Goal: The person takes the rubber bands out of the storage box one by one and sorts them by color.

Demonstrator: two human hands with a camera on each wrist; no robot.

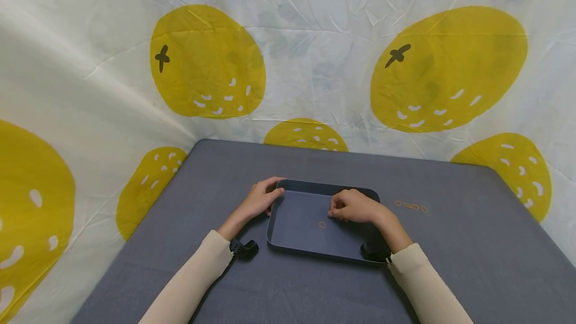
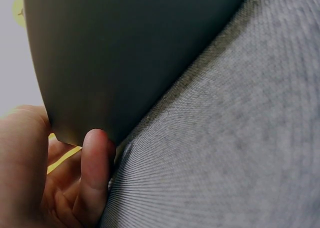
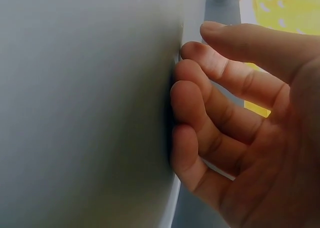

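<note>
A dark grey rectangular tray [image 1: 297, 244] lies on the table. My left hand [image 1: 263, 196] grips its far left corner, thumb over the rim and fingers on the outside. In the left wrist view a fingertip [image 2: 96, 143] presses against the tray's outer wall [image 2: 125, 62]. Over the tray's right half is my right hand [image 1: 355, 206], palm down with curled fingers. The right wrist view shows its fingertips [image 3: 187, 100] close to the tray's surface, the thumb slightly apart from the index finger and nothing visible between them. A thin orange rubber band [image 1: 322, 225] lies in the tray near those fingertips.
Several more orange rubber bands [image 1: 415, 207] lie in a row on the grey tabletop [image 1: 450, 244], right of the tray. A white cloth [image 1: 315, 64] with yellow fruit prints hangs behind and to the left of the table. Black bands [image 1: 244, 250] circle both wrists.
</note>
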